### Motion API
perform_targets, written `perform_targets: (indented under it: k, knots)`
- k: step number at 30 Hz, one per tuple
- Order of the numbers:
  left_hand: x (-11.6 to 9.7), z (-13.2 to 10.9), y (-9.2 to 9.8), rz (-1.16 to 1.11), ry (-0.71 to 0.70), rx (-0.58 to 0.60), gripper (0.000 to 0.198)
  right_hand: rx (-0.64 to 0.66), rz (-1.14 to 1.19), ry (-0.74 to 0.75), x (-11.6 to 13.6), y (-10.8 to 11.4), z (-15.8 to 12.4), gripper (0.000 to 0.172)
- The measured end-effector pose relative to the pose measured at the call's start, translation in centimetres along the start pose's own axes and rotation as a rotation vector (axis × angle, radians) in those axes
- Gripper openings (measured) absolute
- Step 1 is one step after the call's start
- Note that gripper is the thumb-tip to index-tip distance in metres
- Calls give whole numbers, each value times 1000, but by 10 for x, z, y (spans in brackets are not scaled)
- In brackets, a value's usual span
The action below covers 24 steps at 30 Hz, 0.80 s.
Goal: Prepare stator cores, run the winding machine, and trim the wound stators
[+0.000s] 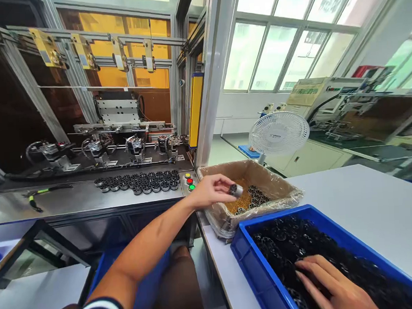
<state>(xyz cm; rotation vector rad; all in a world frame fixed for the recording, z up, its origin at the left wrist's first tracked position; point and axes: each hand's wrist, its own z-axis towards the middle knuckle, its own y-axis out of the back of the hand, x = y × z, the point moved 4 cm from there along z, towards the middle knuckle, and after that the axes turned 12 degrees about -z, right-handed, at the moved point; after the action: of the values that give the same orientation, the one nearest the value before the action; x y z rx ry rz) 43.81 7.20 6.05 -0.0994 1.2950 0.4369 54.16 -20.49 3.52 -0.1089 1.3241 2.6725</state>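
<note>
My left hand (pixel 209 191) is closed, pinching a small round part (pixel 236 190) with a black core and a silver metal rim between thumb and fingers. It is held above a plastic-lined carton (pixel 279 206), which has similar silver-rimmed parts (pixel 257 197) lying inside. On the right, my right hand (pixel 336 283) reaches into a blue plastic bin (pixel 257 273) full of black plastic parts (pixel 288 235). Its thumb and fingertips are drawn close together among them; what they grip, if anything, is hidden.
Rows of silver-rimmed parts (pixel 152 182) stand on the machine's metal ledge, beside yellow, red and green buttons (pixel 190 181). Behind them is a framed machine with several fixtures (pixel 134 146). A white fan (pixel 279 133) stands beyond the carton, and a white table (pixel 351 198) extends right.
</note>
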Motion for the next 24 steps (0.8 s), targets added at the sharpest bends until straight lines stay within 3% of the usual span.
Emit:
perform_targets:
  k: [5, 9, 15, 20, 24]
  knots:
    - [10, -100, -24, -439, -25, -72, 72, -38, -46, -59, 20, 18, 16, 21]
    - [4, -139, -49, -768, 92, -48, 55, -123, 67, -43, 60, 43, 31, 13]
    - [-11, -159, -74, -886, 122, 21, 44, -172, 318, -25, 112, 60, 29, 22]
    - [-11, -164, -101, -941, 183, 76, 47, -162, 385, -46, 115, 60, 19, 24]
    - [-8, -162, -116, -956, 173, 16, 54, -137, 428, -27, 115, 56, 17, 25]
